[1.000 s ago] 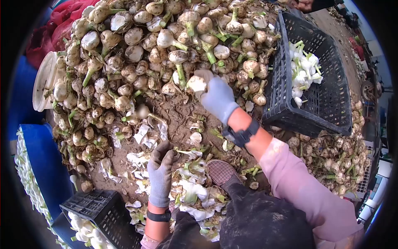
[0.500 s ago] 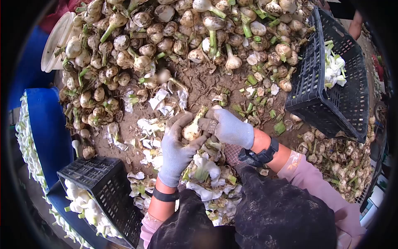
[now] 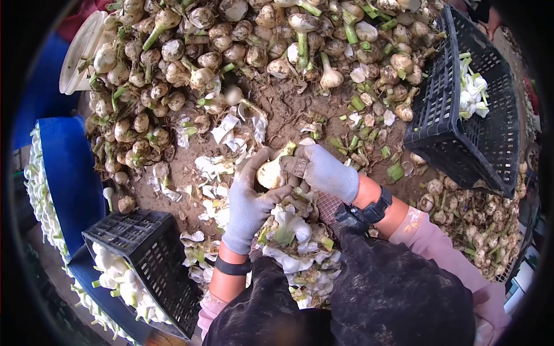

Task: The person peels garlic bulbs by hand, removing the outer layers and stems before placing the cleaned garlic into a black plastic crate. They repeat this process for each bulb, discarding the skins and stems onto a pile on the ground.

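Observation:
A garlic bulb [image 3: 269,174] with a short green stem is held between my two gloved hands, near the middle of the view. My left hand [image 3: 252,199] has its fingers and thumb around the bulb from the left and below. From the right, my right hand [image 3: 321,170] grips the bulb's side with bent, soil-stained fingers. Peeled white skins [image 3: 294,230] lie in a pile just below the hands. More loose skins [image 3: 213,167] lie on the soil to the left.
Unpeeled bulbs [image 3: 202,75] are heaped across the top. A black crate [image 3: 441,135] with white bulbs stands at right, another black crate [image 3: 164,259] at lower left. Beside it is a blue container [image 3: 69,179]. Part of another person's arm [image 3: 494,22] shows at top right.
The whole view has shifted slightly. The bulb between my hands now shows more white surface, and my right fingers have moved a little along it.

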A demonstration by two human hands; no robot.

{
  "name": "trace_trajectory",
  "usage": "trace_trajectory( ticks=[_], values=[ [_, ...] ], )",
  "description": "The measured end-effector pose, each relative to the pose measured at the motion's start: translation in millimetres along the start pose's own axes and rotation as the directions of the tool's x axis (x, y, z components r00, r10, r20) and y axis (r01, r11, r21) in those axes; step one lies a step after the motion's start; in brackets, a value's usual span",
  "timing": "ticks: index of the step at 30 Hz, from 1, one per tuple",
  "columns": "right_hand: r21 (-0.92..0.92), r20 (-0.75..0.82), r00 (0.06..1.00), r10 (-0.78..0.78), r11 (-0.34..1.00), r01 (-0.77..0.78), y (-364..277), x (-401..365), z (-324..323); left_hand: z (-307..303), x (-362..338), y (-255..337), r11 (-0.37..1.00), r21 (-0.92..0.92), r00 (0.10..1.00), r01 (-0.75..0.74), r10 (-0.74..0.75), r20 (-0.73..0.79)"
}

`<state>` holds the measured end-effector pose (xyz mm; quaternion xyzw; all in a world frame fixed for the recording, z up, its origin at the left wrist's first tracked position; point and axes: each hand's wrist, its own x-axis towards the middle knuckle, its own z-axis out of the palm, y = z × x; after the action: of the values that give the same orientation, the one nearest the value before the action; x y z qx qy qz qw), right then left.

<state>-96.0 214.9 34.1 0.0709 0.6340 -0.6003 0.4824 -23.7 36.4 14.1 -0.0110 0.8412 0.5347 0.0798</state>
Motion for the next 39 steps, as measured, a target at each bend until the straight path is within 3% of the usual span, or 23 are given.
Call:
trace_trajectory(
  ticks=[2,4,5,6,7,8,10,12,14,16,18,20,22,24,26,27,28,30,31,32,35,37,39],
  values=[
    [0.018,0.011,1.000,-0.015,1.000,0.015,5.7,1.8,3.0,2.9,-3.2,4.8,0.846,-0.480,0.962,0.232,-0.273,-0.017],
    [0.041,-0.064,0.998,-0.003,0.999,0.006,6.5,-1.5,4.6,-0.2,-2.8,3.9,0.885,-0.422,0.974,0.197,-0.226,-0.019],
    [0.040,-0.066,0.998,-0.001,0.999,0.004,9.3,-2.0,4.4,-2.1,-3.0,6.9,0.736,-0.604,0.945,0.307,-0.314,0.097],
    [-0.165,-0.138,0.970,-0.200,0.970,0.176,13.8,-0.9,4.4,-3.0,-3.3,8.4,0.539,-0.737,0.901,0.407,-0.367,0.229],
    [-0.371,-0.165,0.902,-0.400,0.872,0.319,18.3,0.7,5.1,3.7,-5.7,5.3,0.516,-0.778,0.926,0.358,-0.303,0.225],
    [-0.365,-0.167,0.903,-0.397,0.875,0.317,23.8,1.3,6.5,3.1,-6.6,4.1,0.517,-0.775,0.924,0.364,-0.307,0.229],
    [-0.813,-0.107,0.718,-0.687,0.476,0.334,31.0,0.9,4.8,2.8,-3.8,2.3,0.103,-0.904,0.890,0.415,-0.249,0.381],
    [-0.847,-0.057,0.778,-0.626,0.443,0.294,30.0,-1.3,1.9,3.4,-2.5,-0.1,0.201,-0.867,0.876,0.456,-0.270,0.399],
    [-0.532,-0.130,0.757,-0.640,0.689,0.492,37.1,3.2,2.5,5.6,-4.2,2.9,0.315,-0.848,0.889,0.427,-0.315,0.331],
    [-0.478,-0.092,0.736,-0.671,0.678,0.559,36.6,5.9,1.4,3.2,-4.8,6.0,0.295,-0.869,0.912,0.397,-0.233,0.338],
    [0.160,-0.014,0.962,-0.274,0.949,0.273,25.5,1.2,4.6,-1.4,-1.6,20.5,0.706,-0.535,0.886,0.464,-0.360,0.293],
    [0.037,-0.056,0.965,-0.257,0.965,0.259,33.0,9.6,-0.2,0.7,-8.6,-4.6,0.757,-0.530,0.923,0.382,-0.280,0.264],
    [-0.072,-0.064,0.970,-0.236,0.970,0.231,40.2,15.1,-4.7,1.0,-13.2,-15.5,0.502,-0.794,0.912,0.342,-0.381,0.152],
    [0.142,-0.015,0.991,-0.136,0.980,0.137,21.6,-1.0,4.0,1.0,0.7,0.0,0.690,-0.685,0.936,0.234,-0.350,-0.033],
    [-0.004,0.004,0.974,-0.227,0.974,0.227,23.5,-2.8,7.6,5.9,-2.3,4.2,0.883,-0.452,0.976,0.127,-0.194,-0.104],
    [-0.155,-0.016,0.920,-0.392,0.910,0.385,27.2,-3.2,10.4,2.4,2.2,-2.2,0.998,-0.039,0.992,-0.051,0.046,-0.118],
    [-0.154,-0.018,0.920,-0.391,0.910,0.384,27.0,-4.2,9.2,0.4,2.0,-1.9,0.998,-0.040,0.992,-0.050,0.045,-0.116],
    [-0.434,0.029,0.945,-0.327,0.847,0.306,25.7,-5.5,4.4,-5.9,0.7,1.4,0.731,-0.576,0.918,0.367,-0.386,0.095],
    [-0.646,-0.064,0.881,-0.470,0.692,0.322,31.5,-0.4,-2.8,-7.4,-1.1,2.0,0.711,-0.587,0.906,0.387,-0.413,0.097],
    [-0.810,-0.158,0.807,-0.569,0.542,0.224,22.1,-0.6,-9.1,-7.6,-5.6,-1.1,0.517,-0.773,0.909,0.367,-0.375,0.181],
    [-0.867,-0.131,0.852,-0.508,0.476,0.151,26.4,5.8,-19.5,-4.7,-7.0,-0.2,0.330,-0.895,0.946,0.299,-0.224,0.234],
    [-0.928,0.240,0.970,0.045,0.303,0.216,22.5,-12.4,0.5,-2.9,-2.0,-2.8,0.243,-0.950,0.962,0.198,-0.236,0.140],
    [-0.833,0.532,0.799,0.280,0.343,0.434,31.4,-35.6,19.6,-9.2,0.5,-7.5,0.057,-0.990,0.951,0.128,-0.290,0.106]
  ],
)
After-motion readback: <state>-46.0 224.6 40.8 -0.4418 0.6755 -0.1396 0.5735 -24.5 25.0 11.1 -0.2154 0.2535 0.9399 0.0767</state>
